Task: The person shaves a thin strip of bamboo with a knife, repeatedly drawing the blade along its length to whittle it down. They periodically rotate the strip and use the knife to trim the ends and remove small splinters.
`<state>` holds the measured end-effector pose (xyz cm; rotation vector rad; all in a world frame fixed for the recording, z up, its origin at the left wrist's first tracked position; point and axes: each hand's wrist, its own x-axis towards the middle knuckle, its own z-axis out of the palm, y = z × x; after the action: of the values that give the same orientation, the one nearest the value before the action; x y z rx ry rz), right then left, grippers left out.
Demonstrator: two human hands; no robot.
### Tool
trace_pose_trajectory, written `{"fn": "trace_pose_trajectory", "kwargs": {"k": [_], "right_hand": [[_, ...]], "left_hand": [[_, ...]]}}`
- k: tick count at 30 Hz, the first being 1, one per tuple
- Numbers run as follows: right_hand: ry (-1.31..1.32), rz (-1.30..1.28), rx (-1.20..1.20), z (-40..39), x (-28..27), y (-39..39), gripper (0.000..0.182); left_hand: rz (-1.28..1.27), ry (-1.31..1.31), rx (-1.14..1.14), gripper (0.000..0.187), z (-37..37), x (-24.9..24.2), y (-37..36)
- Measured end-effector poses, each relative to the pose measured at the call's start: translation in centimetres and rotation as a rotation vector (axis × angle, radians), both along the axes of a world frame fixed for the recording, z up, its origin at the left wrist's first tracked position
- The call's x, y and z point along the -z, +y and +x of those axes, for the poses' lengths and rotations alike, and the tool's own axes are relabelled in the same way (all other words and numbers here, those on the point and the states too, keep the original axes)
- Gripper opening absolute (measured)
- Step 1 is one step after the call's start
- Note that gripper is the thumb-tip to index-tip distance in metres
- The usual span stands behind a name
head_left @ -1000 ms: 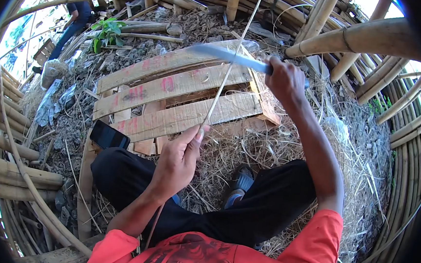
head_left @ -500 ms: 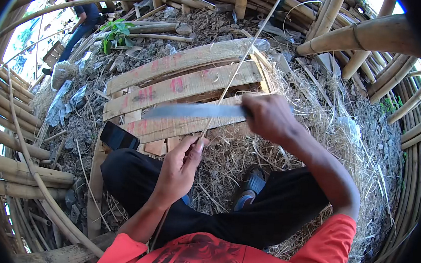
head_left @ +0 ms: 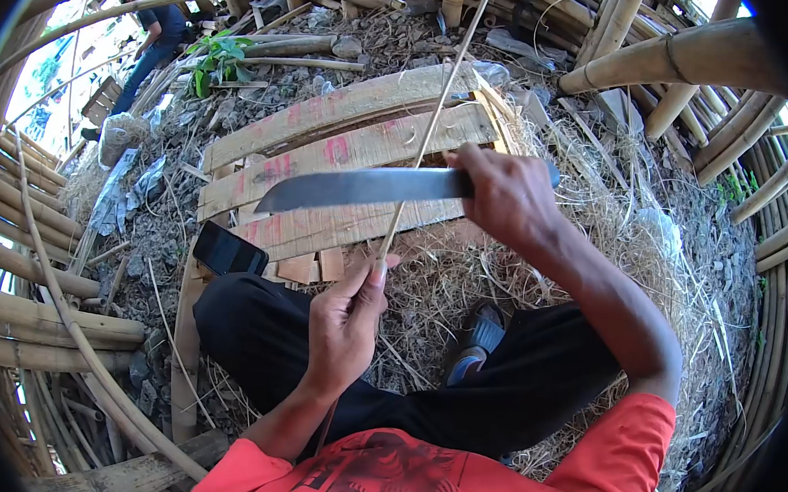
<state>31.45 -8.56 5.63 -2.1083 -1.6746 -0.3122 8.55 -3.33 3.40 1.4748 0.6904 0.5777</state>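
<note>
A long thin bamboo strip runs from the top of the view down to my left hand, which pinches it between thumb and fingers. My right hand is wrapped round the handle of a machete. The broad blade points left and lies across the strip, above my left hand. Whether its edge touches the strip I cannot tell. Beneath the blade is a low platform of wooden planks with red marks.
A phone lies at the platform's lower left corner. Shavings cover the ground by my feet. Bamboo poles line the left side, and a thick pole juts in at upper right. Another person is at upper left.
The machete's blade has tilted and dropped slightly at the handle's left, and shows sharper. My left hand has shifted slightly right, with the strip's upper end now further left.
</note>
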Motion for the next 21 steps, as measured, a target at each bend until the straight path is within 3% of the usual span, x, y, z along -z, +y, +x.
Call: {"fn": "trace_pose_trajectory", "kwargs": {"k": [4,5,8,10,15,21], "right_hand": [[-0.001,-0.022,0.177,3.9,0.8,0.2,0.005],[-0.053,0.149,0.047,5.0,1.3,-0.1,0.006],[0.139,-0.088,0.077,3.3,0.8,-0.7,0.008],[0.07,-0.06,-0.092,0.8,0.4,-0.9,0.004],[-0.01,-0.001,-0.287,-1.5,0.1,-0.9,0.021],[-0.06,0.093,-0.124,1.9,1.0,-0.6,0.015]], "left_hand": [[-0.067,-0.001,0.073,0.032,-1.0,0.3,-1.0],[-0.067,0.007,0.099,0.033,-1.0,0.5,-1.1],[-0.114,-0.005,0.08,0.033,-0.5,0.9,-0.9],[-0.154,-0.003,0.06,0.033,0.0,0.1,-0.6],[-0.164,-0.002,0.061,0.032,0.0,-0.7,-0.5],[-0.127,0.004,0.08,0.032,-0.6,-0.6,-0.4]]}}
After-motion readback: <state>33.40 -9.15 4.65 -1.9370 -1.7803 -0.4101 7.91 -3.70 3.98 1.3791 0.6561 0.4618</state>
